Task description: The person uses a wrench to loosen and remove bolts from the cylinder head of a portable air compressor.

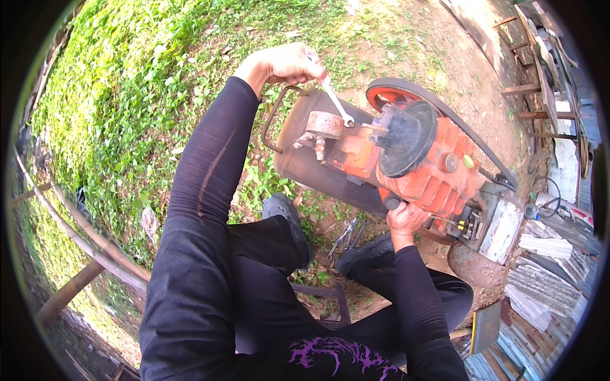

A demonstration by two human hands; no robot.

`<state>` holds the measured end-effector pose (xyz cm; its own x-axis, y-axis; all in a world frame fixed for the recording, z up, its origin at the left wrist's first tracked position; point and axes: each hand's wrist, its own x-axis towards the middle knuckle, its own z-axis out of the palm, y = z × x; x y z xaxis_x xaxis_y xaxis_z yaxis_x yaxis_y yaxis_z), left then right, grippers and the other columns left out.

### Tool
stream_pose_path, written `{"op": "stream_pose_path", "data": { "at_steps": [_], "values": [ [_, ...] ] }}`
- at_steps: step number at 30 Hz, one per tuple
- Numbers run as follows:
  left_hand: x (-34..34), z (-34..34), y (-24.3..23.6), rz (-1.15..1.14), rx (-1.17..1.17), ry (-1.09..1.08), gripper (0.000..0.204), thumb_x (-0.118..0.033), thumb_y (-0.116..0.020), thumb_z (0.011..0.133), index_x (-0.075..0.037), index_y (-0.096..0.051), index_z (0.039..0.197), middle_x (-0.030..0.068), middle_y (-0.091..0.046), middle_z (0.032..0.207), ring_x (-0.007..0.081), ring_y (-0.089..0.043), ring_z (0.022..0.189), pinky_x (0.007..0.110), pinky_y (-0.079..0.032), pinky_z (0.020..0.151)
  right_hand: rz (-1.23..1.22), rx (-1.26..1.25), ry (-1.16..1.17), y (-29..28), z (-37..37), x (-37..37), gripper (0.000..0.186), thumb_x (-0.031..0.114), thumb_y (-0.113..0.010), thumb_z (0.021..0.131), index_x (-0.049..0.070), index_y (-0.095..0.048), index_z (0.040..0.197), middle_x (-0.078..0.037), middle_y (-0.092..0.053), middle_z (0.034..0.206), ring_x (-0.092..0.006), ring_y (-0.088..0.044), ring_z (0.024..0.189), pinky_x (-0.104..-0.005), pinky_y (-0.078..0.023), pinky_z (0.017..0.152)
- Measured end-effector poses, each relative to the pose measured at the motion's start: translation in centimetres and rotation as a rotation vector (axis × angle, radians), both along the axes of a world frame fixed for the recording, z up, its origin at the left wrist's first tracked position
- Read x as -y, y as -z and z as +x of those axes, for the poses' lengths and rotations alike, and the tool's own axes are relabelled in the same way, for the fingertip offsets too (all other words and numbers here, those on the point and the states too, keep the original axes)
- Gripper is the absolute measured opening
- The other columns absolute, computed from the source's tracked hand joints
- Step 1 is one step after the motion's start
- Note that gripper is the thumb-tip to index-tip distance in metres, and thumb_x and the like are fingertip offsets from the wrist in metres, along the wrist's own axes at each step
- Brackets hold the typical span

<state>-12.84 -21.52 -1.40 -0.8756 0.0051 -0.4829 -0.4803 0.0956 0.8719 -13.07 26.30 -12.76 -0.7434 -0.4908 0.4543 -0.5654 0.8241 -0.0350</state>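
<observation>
Compressor on a dirt yard, weeds along its left edge

Left hand grips wrench; right hand curled at compressor, hold unclear; sheets at right edge.

Ground: dirt, patchy grass | orange compressor standing | metal tools between dark shoes

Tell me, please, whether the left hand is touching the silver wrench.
Touching: in the head view, the left hand grips the silver wrench by its upper end.
</observation>
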Motion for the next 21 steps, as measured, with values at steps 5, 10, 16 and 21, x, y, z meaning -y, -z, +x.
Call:
{"op": "stream_pose_path", "data": {
  "at_steps": [5, 10, 16, 21],
  "values": [
    [0.0, 0.2, -0.6, 0.022, 0.034, -0.014, 0.01, -0.016, -0.073, 0.084, -0.007, -0.069, 0.082, -0.0075, -0.045, 0.058, 0.0018, -0.034, 0.048, 0.021, -0.023, 0.044, 0.03, -0.001, 0.014, -0.3, -0.1, 0.1, 0.031, 0.019, -0.054, 0.077, 0.004, -0.071, 0.098, -0.023, -0.067, 0.097, -0.0477, -0.058, 0.093, -0.058, -0.04, 0.088],
    [-0.1, 0.4, 0.1, 0.092, 0.04, -0.031, 0.01, -0.013, -0.071, 0.085, -0.003, -0.068, 0.086, -0.0068, -0.045, 0.059, 0.0015, -0.033, 0.048, 0.02, -0.022, 0.043, 0.052, 0.065, 0.052, -0.7, 0.1, 0.4, 0.032, 0.019, -0.054, 0.078, 0.004, -0.071, 0.1, -0.023, -0.066, 0.101, -0.0479, -0.057, 0.098, -0.0582, -0.039, 0.091],
    [-0.9, -1.1, -0.3, -0.019, 0.007, -0.019, 0.013, -0.019, -0.074, 0.083, -0.006, -0.071, 0.085, -0.0062, -0.046, 0.06, 0.0021, -0.034, 0.049, 0.022, -0.025, 0.045, 0.069, -0.081, 0.035, 1.3, 0.1, -0.8, 0.031, 0.021, -0.053, 0.079, 0.003, -0.068, 0.099, -0.025, -0.063, 0.107, -0.0484, -0.054, 0.105, -0.0614, -0.036, 0.098],
    [-1.4, -2.7, -0.1, -0.413, -0.031, 0.0, 0.03, -0.034, -0.08, 0.083, -0.007, -0.069, 0.079, -0.0015, -0.055, 0.063, 0.0114, -0.049, 0.057, 0.031, -0.042, 0.055, 0.051, -0.036, 0.007, 0.4, 0.4, 0.2, 0.028, 0.023, -0.054, 0.079, 0.004, -0.066, 0.094, -0.025, -0.061, 0.11, -0.0492, -0.052, 0.109, -0.0635, -0.034, 0.101]
  ]
}}
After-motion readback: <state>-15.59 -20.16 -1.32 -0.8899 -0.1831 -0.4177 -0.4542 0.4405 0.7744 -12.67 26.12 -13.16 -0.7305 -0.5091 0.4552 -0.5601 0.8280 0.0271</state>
